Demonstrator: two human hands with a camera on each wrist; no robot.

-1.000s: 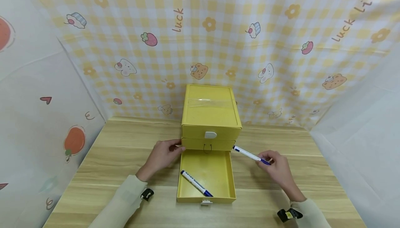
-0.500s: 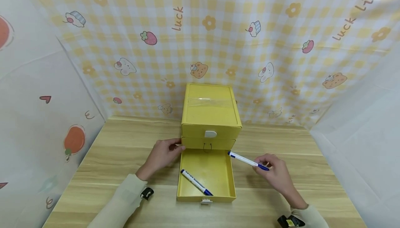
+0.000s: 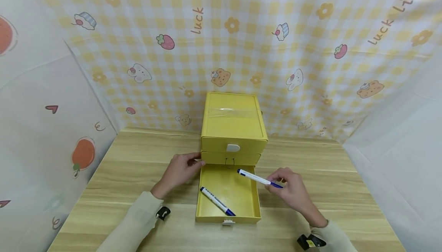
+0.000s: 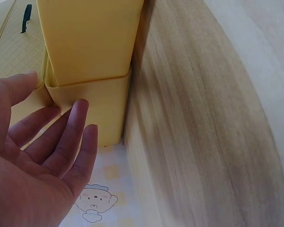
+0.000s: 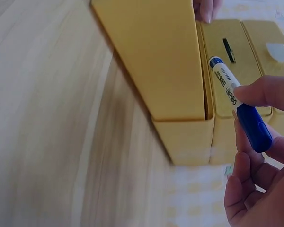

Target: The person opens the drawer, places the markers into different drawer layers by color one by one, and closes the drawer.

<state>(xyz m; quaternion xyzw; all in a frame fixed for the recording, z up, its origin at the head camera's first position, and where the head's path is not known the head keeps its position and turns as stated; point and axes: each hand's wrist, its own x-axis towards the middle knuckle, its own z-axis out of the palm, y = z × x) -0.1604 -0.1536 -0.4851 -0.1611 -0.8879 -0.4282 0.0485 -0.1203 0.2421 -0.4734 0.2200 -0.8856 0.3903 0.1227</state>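
A yellow desktop drawer box (image 3: 235, 123) stands against the back cloth, its lowest drawer (image 3: 243, 202) pulled out toward me. One blue-capped white marker (image 3: 215, 200) lies slanted inside that drawer. Pinched between thumb and fingers of my right hand (image 3: 291, 190) is a second marker (image 3: 253, 177); its blue rear end points left, over the drawer's right part. In the right wrist view the thumb presses this marker (image 5: 227, 82) near its cap. My left hand (image 3: 180, 172) touches the box's left side, with loosely extended fingers (image 4: 79, 116) along the side and the thumb at the front.
Two upper drawers stay closed; the top one has a white tab (image 3: 233, 148), the middle one a dark loop (image 3: 229, 163). Clear tape (image 3: 226, 112) crosses the box top. The wooden table (image 3: 145, 144) meets a checked cloth (image 3: 165, 71) behind and white side sheets.
My right hand has moved left with the marker, carrying its rear end from beside the box to above the open drawer. My left hand and the drawer have stayed in place.
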